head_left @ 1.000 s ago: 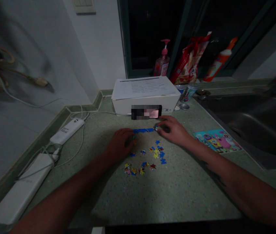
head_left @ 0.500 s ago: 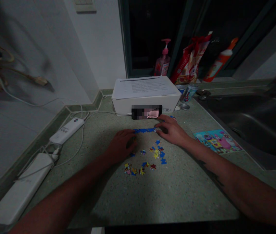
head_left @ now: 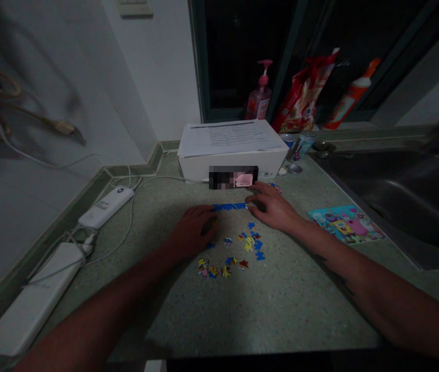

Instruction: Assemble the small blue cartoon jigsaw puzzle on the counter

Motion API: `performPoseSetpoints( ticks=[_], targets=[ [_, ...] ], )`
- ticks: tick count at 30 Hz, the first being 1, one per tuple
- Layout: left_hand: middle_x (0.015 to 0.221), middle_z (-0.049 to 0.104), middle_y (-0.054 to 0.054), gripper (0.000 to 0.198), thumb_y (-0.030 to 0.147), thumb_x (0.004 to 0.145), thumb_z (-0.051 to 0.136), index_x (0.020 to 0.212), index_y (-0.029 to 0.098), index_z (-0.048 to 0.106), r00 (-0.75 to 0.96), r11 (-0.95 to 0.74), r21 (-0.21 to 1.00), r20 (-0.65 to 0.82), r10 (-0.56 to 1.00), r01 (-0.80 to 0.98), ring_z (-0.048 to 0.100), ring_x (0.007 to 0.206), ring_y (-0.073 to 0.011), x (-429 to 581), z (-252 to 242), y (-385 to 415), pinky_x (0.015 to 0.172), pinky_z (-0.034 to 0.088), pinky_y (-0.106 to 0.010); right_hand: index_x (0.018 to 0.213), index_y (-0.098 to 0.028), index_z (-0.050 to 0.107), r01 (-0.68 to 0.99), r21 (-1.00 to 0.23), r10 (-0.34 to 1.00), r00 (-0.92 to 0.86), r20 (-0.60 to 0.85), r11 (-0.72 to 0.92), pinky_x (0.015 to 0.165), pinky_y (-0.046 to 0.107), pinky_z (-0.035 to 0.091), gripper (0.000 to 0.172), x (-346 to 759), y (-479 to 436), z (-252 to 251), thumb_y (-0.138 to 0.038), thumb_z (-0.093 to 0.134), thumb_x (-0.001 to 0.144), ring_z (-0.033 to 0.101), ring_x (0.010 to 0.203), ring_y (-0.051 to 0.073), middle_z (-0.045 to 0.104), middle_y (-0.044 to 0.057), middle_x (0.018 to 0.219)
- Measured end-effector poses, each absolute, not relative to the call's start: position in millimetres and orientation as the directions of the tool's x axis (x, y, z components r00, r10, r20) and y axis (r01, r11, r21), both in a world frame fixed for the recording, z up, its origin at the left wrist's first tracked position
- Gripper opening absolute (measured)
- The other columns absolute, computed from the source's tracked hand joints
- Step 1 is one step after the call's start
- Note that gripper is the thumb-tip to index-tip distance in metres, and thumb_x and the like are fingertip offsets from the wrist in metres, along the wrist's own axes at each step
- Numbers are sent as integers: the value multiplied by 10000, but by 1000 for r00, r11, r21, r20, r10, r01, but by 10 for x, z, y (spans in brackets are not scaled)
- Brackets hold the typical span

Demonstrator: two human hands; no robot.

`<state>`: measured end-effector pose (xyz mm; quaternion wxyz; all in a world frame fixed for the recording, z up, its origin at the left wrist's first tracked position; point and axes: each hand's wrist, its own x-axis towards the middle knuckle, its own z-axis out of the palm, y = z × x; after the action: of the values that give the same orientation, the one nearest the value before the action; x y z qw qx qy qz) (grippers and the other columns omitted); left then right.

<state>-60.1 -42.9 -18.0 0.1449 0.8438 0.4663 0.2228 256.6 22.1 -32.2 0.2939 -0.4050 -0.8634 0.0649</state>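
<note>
A strip of joined blue jigsaw pieces (head_left: 230, 206) lies flat on the counter between my two hands. My left hand (head_left: 195, 228) is curled at the strip's left end, fingertips on it and thumb lower down. At the right end, my right hand (head_left: 271, 205) has thumb and index finger around the last piece, while its other fingers stretch towards the phone. Nearer to me lie loose jigsaw pieces: a mixed yellow and blue cluster (head_left: 249, 240), a small piece (head_left: 228, 241), and a row of several more (head_left: 214, 269). My left hand partly covers one blue piece (head_left: 210, 245).
A phone (head_left: 233, 177) leans against a white box (head_left: 231, 150). Right of my arm lies a colourful cartoon picture card (head_left: 347, 223) beside the steel sink (head_left: 397, 191). A power strip (head_left: 37, 299), a white adapter (head_left: 106, 206) and cables run along the left. A can (head_left: 301, 148) stands behind.
Almost nothing differs. Both hands keep their places at the strip's ends, and the loose pieces lie as before; the view has shifted very slightly.
</note>
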Motion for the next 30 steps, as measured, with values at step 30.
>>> performPoseSetpoints(
  ticks=[30],
  targets=[
    [1461, 695, -129, 269, 262, 1035, 611, 1259, 212, 752, 495, -572, 399, 286, 821, 717, 640, 1361, -318, -621, -209, -421, 1200, 495, -582, 1096, -196, 782, 701, -284, 729, -485, 483, 654, 1143, 686, 474, 202, 2544, 134, -301, -264, 654, 954, 590, 1398, 407, 690, 201, 1418]
  ],
)
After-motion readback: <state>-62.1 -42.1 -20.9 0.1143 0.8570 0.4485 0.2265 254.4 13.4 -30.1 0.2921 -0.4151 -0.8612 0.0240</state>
